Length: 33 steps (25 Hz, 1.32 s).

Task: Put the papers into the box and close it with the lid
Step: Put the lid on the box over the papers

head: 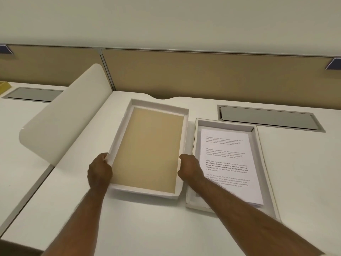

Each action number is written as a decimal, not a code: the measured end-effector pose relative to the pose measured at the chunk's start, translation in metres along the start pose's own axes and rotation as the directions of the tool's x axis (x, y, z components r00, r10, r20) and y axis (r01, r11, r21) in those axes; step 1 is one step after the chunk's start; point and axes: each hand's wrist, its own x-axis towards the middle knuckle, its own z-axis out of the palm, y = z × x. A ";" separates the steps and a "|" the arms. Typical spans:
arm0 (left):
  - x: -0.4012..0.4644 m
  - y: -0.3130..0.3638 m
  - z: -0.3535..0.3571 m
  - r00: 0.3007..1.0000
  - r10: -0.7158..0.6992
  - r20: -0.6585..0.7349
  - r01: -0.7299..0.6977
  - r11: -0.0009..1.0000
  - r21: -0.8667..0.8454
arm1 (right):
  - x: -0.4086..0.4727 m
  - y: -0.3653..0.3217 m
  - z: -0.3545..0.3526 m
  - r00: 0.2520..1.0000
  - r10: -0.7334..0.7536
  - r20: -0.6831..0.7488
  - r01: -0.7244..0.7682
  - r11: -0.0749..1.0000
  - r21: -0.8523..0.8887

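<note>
A shallow white box (262, 145) lies on the desk at the right, with a stack of printed papers (227, 159) inside it. To its left is the lid (147, 145), white-rimmed with a tan inside, turned hollow side up. My left hand (99, 172) grips the lid's left rim near its front. On the opposite rim, my right hand (190, 169) holds the lid, the forearm crossing over the box's front corner. The lid's near end looks raised slightly off the desk.
A white curved divider (60, 119) stands to the left of the lid. Behind the desk (147, 228) runs a tan partition (203, 74). Grey cable hatches sit at back right (267, 118) and back left (33, 94). A yellow object (4, 88) shows at the far left.
</note>
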 end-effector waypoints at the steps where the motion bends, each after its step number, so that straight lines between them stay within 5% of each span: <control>1: 0.005 0.007 -0.002 0.998 0.042 -0.043 -0.044 0.998 -0.047 | 0.002 0.000 -0.007 0.997 -0.011 -0.071 0.014 0.999 0.046; 5: 0.026 0.040 -0.010 0.969 0.236 -0.077 -0.246 0.869 -0.430 | 0.017 -0.006 -0.047 0.919 -0.013 -0.394 0.095 0.977 0.190; 9: 0.033 0.083 -0.015 0.971 0.200 0.127 -0.054 0.707 -0.705 | 0.029 -0.007 -0.096 0.784 0.010 -0.620 0.199 0.943 0.266; 11: 0.033 0.104 -0.013 0.960 0.247 0.134 -0.065 0.660 -0.748 | 0.031 -0.006 -0.116 0.731 0.000 -0.682 0.227 0.943 0.244; 13: 0.026 0.128 -0.012 0.958 0.279 0.062 -0.142 0.654 -0.743 | 0.032 -0.001 -0.135 0.699 -0.004 -0.715 0.253 0.937 0.242; 18: -0.007 0.195 -0.009 0.956 0.165 -0.244 -0.293 0.616 -0.731 | 0.030 -0.007 -0.177 0.750 -0.091 -0.655 0.308 0.925 0.224; 21: -0.037 0.231 -0.003 0.882 0.187 -0.433 -0.453 0.593 -0.666 | 0.009 -0.043 -0.183 0.713 -0.183 -0.677 0.471 0.840 0.269; 25: -0.081 0.263 0.010 0.750 0.335 -0.570 -0.646 0.552 -0.527 | -0.019 -0.091 -0.188 0.782 -0.227 -0.581 0.576 0.621 0.532; 29: -0.108 0.272 0.028 0.661 0.516 -0.545 -0.740 0.567 -0.362 | -0.026 -0.093 -0.197 0.690 0.064 -0.721 0.605 0.498 0.622; 33: -0.127 0.264 0.046 0.507 0.801 -0.319 -0.856 0.424 -0.294 | -0.027 -0.059 -0.219 0.659 0.186 -0.729 0.592 0.469 0.655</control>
